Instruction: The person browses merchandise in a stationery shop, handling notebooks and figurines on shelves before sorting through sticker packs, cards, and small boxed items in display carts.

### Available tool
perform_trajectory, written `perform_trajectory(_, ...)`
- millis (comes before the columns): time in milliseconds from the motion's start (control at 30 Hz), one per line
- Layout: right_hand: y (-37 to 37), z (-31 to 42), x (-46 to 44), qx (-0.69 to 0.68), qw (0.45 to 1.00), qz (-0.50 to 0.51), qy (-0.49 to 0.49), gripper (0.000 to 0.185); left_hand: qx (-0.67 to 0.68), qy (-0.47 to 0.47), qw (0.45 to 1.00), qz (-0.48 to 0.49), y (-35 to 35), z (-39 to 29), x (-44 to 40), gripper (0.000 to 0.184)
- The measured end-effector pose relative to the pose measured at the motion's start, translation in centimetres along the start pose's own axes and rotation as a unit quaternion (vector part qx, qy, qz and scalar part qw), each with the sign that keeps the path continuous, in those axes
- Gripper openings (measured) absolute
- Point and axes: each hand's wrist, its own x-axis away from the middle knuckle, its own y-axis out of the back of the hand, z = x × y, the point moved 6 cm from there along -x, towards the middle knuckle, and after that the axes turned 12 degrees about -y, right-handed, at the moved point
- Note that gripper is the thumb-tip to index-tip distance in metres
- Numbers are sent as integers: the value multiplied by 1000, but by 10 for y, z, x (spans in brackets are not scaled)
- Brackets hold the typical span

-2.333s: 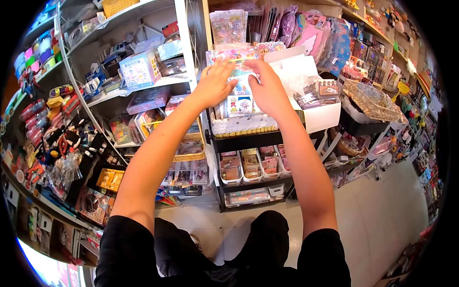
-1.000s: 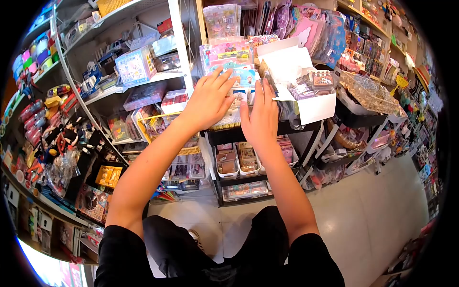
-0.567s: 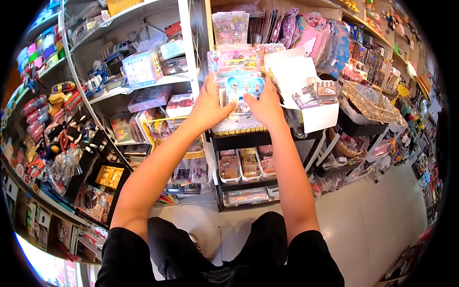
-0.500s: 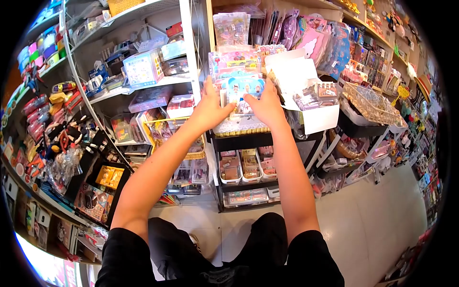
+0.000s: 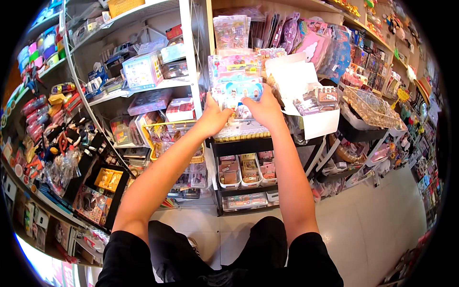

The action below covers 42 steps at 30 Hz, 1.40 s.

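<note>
Both of my hands are at the sides of a stack of flat plastic packets, the front one blue with small cartoon figures (image 5: 244,91). My left hand (image 5: 214,118) grips the left edge, its thumb on the front. On the right edge, my right hand (image 5: 264,109) has its thumb over the blue packet and its fingers behind. The packets stand in a lace-lined basket (image 5: 241,131) on top of a black cart (image 5: 244,146). Behind them are more colourful packets (image 5: 234,64).
An open white box (image 5: 321,123) with small packs stands right of the basket. Farther right is a wire basket (image 5: 373,103). A white metal shelf post (image 5: 190,57) rises at the left. Below are white bins (image 5: 229,178) and a yellow basket (image 5: 197,157).
My hands came down from the back packets to the front of the basket and closed around the stack's sides. The blue packet now shows between them.
</note>
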Motion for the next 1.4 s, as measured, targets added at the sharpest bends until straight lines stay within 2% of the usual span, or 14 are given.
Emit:
perform_trajectory(233, -5, -4, -3, -12, 999, 47, 22, 82, 17, -19, 999, -25, -2, -31, 15, 98)
perform_trajectory(300, -4, -4, -1, -59, 998, 21, 31, 78, -245, -90, 959, -115, 3, -39, 19, 95)
perform_trajectory(333, -7, -8, -2, -56, 998, 21, 31, 78, -242, -90, 959, -116, 2, -40, 19, 95)
perform_trajectory(400, -8, -10, -3, -30, 994, -61, 86, 75, -304, -195, 917, -168, 8, -61, 14, 79)
perform_trajectory(433, -8, -7, -1, -29, 994, -64, 88, 75, -303, -198, 917, -170, 17, -68, 4, 79)
perform_trajectory(500, -8, -4, 6, 8, 994, -74, 76, 71, -282, -298, 909, -78, 27, -97, -28, 60)
perform_trajectory(533, -5, 2, 9, 1, 999, -17, 45, 87, -267, -295, 911, -111, 30, -112, -40, 39)
perform_trajectory(667, -5, 5, 13, 9, 999, -24, 32, 88, -331, -238, 912, -32, 29, -100, -97, 32)
perform_trajectory(733, -7, 2, 11, 25, 999, -20, 27, 89, -412, -199, 889, -5, 24, -96, -111, 23)
perform_trajectory(867, -5, 3, 11, 30, 999, -7, 21, 87, -438, -189, 878, -24, 29, -96, -128, 18)
perform_trajectory(933, -5, 3, 12, 29, 999, -12, 28, 86, -401, -143, 904, 37, 28, -89, -132, 16)
perform_trajectory(1067, -4, 5, 14, 27, 999, -11, 31, 85, -412, -141, 899, 34, 27, -89, -137, 13)
perform_trajectory(1133, -5, 6, 16, 26, 999, -6, 27, 85, -506, -186, 842, -2, 27, -96, -137, 12)
perform_trajectory(1400, -7, 3, 14, 35, 998, -22, 38, 84, -450, -173, 874, 51, 29, -98, -137, 9)
